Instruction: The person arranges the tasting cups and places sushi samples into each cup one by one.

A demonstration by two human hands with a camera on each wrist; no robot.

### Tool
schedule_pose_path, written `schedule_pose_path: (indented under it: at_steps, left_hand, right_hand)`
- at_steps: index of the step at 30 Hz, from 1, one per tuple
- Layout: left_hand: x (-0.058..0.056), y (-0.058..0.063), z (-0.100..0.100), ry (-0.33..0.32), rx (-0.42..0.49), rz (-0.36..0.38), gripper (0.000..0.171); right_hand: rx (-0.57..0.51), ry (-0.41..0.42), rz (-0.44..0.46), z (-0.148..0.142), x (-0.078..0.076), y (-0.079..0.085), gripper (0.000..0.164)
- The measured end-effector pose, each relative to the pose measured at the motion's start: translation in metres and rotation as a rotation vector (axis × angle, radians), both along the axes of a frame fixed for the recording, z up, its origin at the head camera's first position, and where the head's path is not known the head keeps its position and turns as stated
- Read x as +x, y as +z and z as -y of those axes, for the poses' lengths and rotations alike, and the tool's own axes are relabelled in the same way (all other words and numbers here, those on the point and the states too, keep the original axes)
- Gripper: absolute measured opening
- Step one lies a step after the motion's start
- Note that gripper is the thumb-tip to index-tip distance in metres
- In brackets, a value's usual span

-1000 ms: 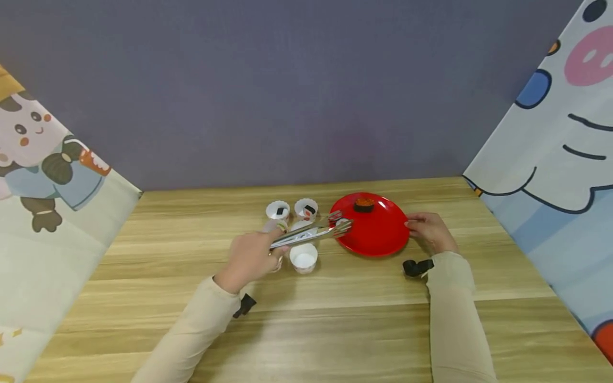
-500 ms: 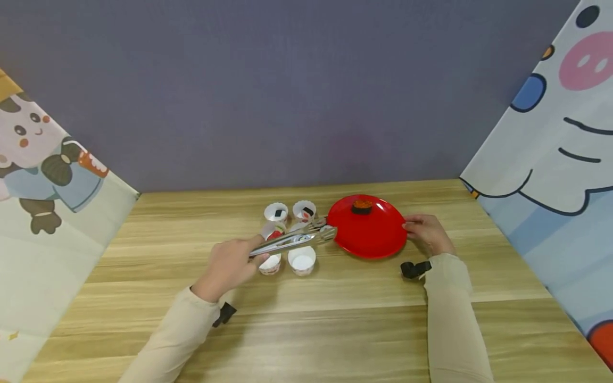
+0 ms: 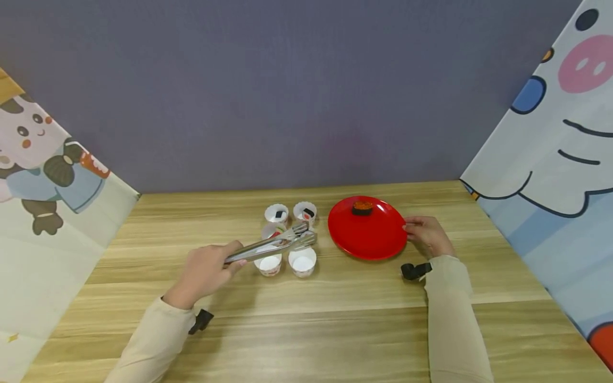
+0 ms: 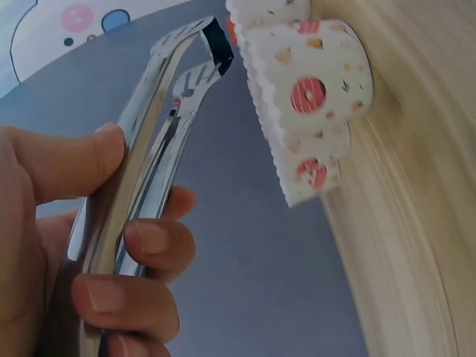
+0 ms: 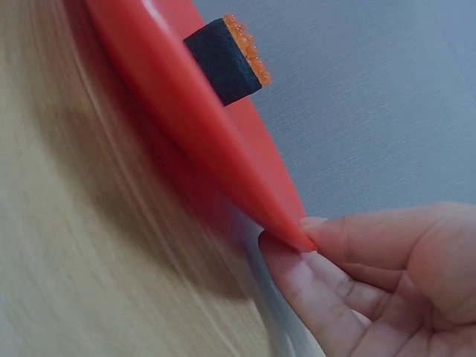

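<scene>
My left hand (image 3: 203,272) grips a pair of metal tongs (image 3: 261,250), which slants over the paper cups. In the left wrist view, a small dark piece (image 4: 218,46) shows between the tong tips; I cannot tell what it is. My right hand (image 3: 429,235) pinches the right rim of a red plate (image 3: 367,236), thumb and fingers on either side of the edge. Toward the plate's back sits one gunkan sushi (image 3: 362,208), black-wrapped with orange roe on top.
Several white paper cups (image 3: 302,263) with scalloped rims stand in two columns left of the plate. The back cups (image 3: 276,208) hold small black-and-white sushi pieces; a middle cup (image 3: 272,230) holds something red and green. A grey wall (image 3: 306,106) rises behind the table.
My left hand has drawn back to the left with the tongs, their tips passing from over the plate's left rim to over the cups. My right hand stays at the plate rim.
</scene>
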State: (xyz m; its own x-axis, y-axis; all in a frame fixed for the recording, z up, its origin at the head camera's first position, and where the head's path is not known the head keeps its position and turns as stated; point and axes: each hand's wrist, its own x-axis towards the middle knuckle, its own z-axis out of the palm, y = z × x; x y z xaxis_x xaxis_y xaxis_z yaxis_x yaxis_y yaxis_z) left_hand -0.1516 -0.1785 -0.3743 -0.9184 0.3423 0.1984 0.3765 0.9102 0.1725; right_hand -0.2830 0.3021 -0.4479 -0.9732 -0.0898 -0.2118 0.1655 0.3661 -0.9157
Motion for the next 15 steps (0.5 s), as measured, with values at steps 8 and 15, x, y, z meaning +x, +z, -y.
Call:
schedule_pose_path:
  at_steps: [8, 15]
  left_hand:
    - [0.004, 0.0, 0.018, 0.044, -0.009, 0.008, 0.015]
    - [0.009, 0.002, 0.035, 0.045, 0.005, 0.025, 0.016]
  right_hand:
    - [-0.001, -0.009, 0.0, -0.001, 0.001, 0.0, 0.04]
    - [-0.005, -0.001, -0.001, 0.002, 0.002, 0.002, 0.042]
